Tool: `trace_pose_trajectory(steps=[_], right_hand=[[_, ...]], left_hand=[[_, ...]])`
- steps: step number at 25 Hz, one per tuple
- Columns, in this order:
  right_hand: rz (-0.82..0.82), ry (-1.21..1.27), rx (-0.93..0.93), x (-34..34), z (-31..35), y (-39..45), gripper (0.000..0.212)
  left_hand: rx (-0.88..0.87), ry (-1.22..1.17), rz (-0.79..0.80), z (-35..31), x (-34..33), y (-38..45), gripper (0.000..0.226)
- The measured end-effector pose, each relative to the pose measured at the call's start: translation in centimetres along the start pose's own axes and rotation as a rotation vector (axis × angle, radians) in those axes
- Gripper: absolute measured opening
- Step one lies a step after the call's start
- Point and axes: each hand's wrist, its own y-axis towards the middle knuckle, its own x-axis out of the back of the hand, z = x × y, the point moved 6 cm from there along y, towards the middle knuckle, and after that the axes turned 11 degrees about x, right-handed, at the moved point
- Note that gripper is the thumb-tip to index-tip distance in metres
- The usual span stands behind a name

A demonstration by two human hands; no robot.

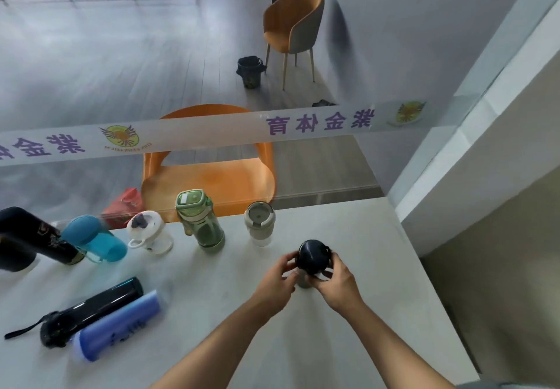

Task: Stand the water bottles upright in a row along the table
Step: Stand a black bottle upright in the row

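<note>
Both my hands hold a black-lidded bottle (pixel 312 256) upright on the white table (pixel 378 267), my left hand (pixel 278 279) on its left side and my right hand (pixel 336 282) on its right. Standing in a row behind it, from right to left, are a beige bottle (pixel 260 227), a green bottle (pixel 200 220), a white bottle (pixel 149 232), a teal bottle (pixel 94 238) and a black flask (pixel 28 238). Lying flat at the front left are a black bottle with a strap (pixel 91 313) and a blue bottle (pixel 116 326).
A glass wall with a white banner strip (pixel 212 134) runs behind the table's far edge. Beyond it stand an orange chair (pixel 209 176) and a red bag (pixel 122 206). A pillar (pixel 485 152) flanks the table's right side.
</note>
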Motion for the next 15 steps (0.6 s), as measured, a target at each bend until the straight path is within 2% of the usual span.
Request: trace_pose_trajectory(steps=[4, 8, 15], right_hand=[[0.096, -0.028, -0.008, 2.3, 0.1, 6.4, 0.073], [0.172, -0.025, 0.018, 2.5, 1.3, 11.8, 0.071], [0.194, -0.024, 0.074, 1.8, 2.3, 15.3, 0.072]], left_hand=[[0.024, -0.072, -0.058, -3.6, -1.0, 4.4, 0.045], [0.077, -0.123, -0.134, -5.5, -0.1, 7.6, 0.057], [0.099, -0.159, -0.197, -6.8, 1.4, 9.8, 0.062]])
